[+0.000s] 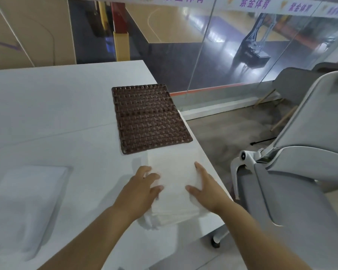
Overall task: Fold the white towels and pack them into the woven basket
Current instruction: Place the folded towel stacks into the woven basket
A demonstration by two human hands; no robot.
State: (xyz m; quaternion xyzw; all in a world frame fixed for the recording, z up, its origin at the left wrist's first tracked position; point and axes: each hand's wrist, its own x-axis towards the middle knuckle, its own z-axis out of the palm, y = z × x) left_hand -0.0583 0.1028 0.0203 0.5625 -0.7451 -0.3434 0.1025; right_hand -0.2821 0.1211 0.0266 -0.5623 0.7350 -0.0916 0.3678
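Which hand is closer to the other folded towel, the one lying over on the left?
The left hand. It rests on the left side of the towel stack, nearer the lone folded towel. The right hand sits on the stack's right side, farther off.

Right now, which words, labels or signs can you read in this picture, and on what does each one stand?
"紫金体育" in purple: on the white banner above the glass wall, twice clearly.
Same banner, far left: the same text with its top cut off.
Same banner, far right: one more repeat, too blurred to read.
Black machine behind the glass: a small mark, too small to read.
Towels, basket, table, chair: none.
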